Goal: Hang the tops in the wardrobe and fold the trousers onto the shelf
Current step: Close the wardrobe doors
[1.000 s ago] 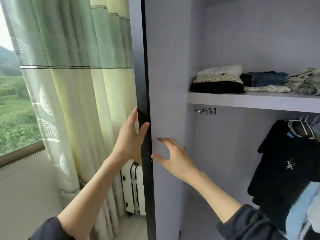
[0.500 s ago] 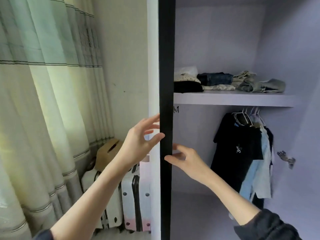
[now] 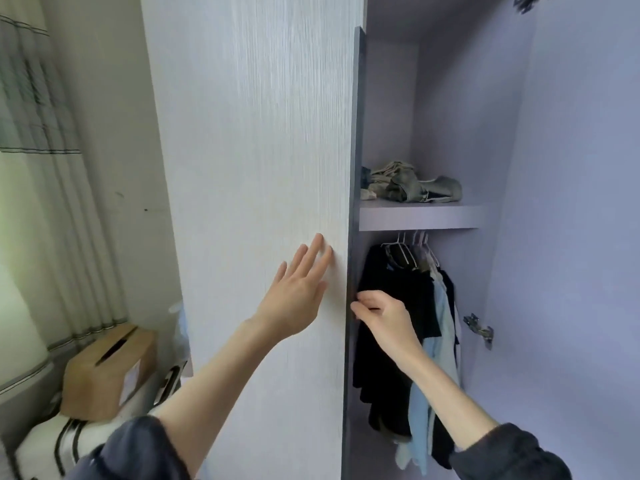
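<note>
1. While the white wood-grain wardrobe door (image 3: 263, 202) fills the middle of the head view, the left hand (image 3: 294, 292) lies flat on its face with fingers straight and spread, near the door's dark edge at about 3 o'clock from the palm.
2. Just across that edge, the right hand (image 3: 384, 320) curls its fingertips (image 3: 356, 308) onto the dark edge strip (image 3: 355, 168); the two hands are close together but apart, the door edge between them.
3. At 1 o'clock from the right hand, a pale lilac shelf (image 3: 420, 216) carries rumpled grey-green folded trousers (image 3: 412, 187).
4. Below the shelf, black and light-blue tops (image 3: 408, 306) hang on white wire hangers (image 3: 408, 245), directly behind the right hand.
5. At 3 o'clock, a metal hinge (image 3: 479, 329) sits on the lilac side panel (image 3: 571, 202).
6. At 8 o'clock, a brown cardboard box (image 3: 107, 372) rests on a white suitcase with black stripes (image 3: 69, 441), beside pale green striped curtains (image 3: 38, 168) and a cream wall (image 3: 114, 133).
</note>
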Demonstrator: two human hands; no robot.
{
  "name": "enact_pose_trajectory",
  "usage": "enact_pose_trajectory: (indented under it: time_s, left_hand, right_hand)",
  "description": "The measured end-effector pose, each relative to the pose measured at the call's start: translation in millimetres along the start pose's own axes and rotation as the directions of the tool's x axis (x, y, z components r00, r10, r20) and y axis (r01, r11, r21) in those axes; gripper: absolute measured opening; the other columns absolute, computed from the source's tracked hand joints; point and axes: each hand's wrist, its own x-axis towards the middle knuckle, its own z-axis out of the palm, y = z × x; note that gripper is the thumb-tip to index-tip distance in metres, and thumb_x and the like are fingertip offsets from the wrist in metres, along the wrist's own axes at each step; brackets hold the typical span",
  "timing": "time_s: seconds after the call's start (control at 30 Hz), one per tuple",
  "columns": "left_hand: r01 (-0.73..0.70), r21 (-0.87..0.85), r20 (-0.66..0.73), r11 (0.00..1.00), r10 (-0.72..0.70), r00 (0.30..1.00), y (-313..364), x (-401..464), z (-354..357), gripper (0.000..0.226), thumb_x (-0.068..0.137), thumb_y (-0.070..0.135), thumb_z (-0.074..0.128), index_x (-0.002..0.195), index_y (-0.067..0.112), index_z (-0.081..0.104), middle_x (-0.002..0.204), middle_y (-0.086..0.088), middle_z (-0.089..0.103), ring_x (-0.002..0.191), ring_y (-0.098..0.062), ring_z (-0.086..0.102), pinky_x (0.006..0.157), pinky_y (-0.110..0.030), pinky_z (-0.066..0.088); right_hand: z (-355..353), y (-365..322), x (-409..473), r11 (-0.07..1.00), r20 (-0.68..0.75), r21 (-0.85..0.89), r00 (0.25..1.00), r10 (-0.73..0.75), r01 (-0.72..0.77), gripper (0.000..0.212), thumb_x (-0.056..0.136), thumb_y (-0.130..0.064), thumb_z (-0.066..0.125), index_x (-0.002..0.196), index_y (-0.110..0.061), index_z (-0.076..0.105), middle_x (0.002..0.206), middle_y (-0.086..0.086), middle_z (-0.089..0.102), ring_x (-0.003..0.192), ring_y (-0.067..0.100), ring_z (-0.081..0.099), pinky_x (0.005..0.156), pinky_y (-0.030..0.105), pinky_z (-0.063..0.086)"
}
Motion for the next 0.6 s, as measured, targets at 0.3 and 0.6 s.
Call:
enact_pose_trajectory:
  time_s: [0.3, 0.6]
  left_hand:
    - [0.15, 0.245, 0.002, 0.958, -0.155, 0.988, -12.8, 86.3, 61.4, 0.083, 0.087, -0.008, 0.026, 0.141, 0.02, -0.03, 0.144, 0.008, -0.041, 0.131, -0.015, -0.035, 0.116, -0.037, -0.01]
    - [0.192, 0.37, 0.058, 0.909, -0.229, 0.972, -35.3, 128.9, 82.5, 0.083, 0.087, -0.006, 0.029, 0.135, 0.02, -0.034, 0.14, 0.006, -0.045, 0.13, -0.018, -0.039, 0.116, -0.045, -0.01]
  right_hand:
    - [-17.6, 36.5, 106.4, 0.997, 0.091, -0.071, 0.996, 0.007, 0.0, 0.037, 0.097, -0.025, 0.049, 0.131, -0.01, 0.055, 0.118, 0.003, 0.055, 0.111, 0.013, 0.054, 0.094, 0.019, 0.037]
    - [-9.3, 54.0, 164.0, 0.996, 0.143, -0.005, 0.986, 0.085, -0.086, 0.037, 0.096, -0.02, 0.05, 0.132, -0.012, 0.051, 0.128, -0.001, 0.056, 0.119, 0.011, 0.051, 0.097, 0.02, 0.037]
